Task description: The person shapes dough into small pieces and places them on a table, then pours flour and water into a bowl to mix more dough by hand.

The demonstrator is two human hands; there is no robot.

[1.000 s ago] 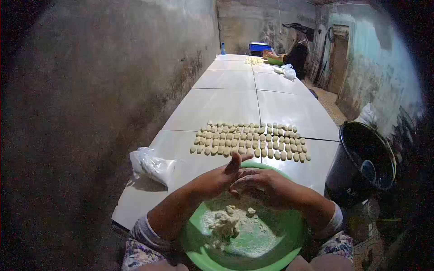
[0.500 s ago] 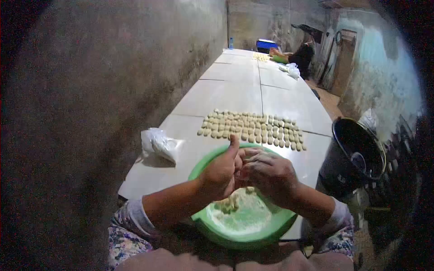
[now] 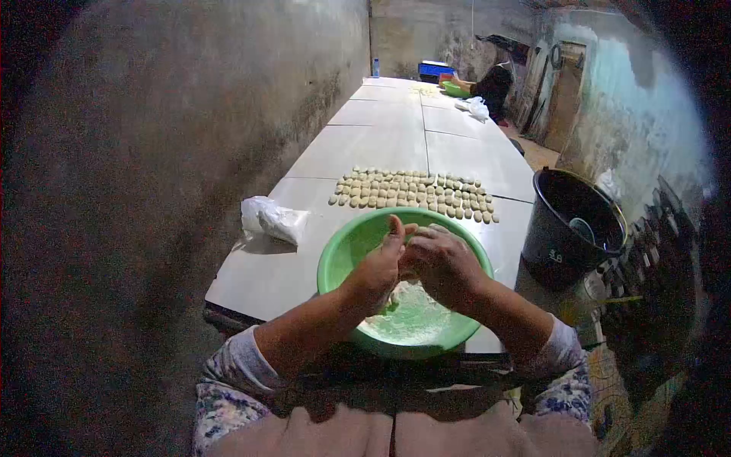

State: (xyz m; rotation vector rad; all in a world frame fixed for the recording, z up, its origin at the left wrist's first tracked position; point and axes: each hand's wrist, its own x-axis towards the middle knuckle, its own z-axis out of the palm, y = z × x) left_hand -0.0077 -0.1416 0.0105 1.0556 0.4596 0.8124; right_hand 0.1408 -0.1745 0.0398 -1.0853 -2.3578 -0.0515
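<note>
Above a green basin (image 3: 332, 257) my left hand (image 3: 379, 266) and my right hand (image 3: 442, 265) are cupped against each other. The left thumb points up, and the right fingers curl over into the left palm. Whatever lies between the palms is hidden. White flour (image 3: 417, 314) and some paler clumps cover part of the basin's bottom, below my wrists. Just beyond the basin, rows of small oval dough pieces (image 3: 411, 190) lie on the white tabletop (image 3: 381, 145).
A white plastic bag (image 3: 272, 220) sits on the table to the left, near the wall. At right stands a large black bucket (image 3: 556, 251). Another person (image 3: 495, 85) works at the table's far end beside a green bowl (image 3: 455, 90) and a blue crate (image 3: 435, 72).
The view has tilted, so the dough rows, the basin and the bucket appear higher in the picture. My hands stay pressed together over the basin, with the fingers slightly shifted.
</note>
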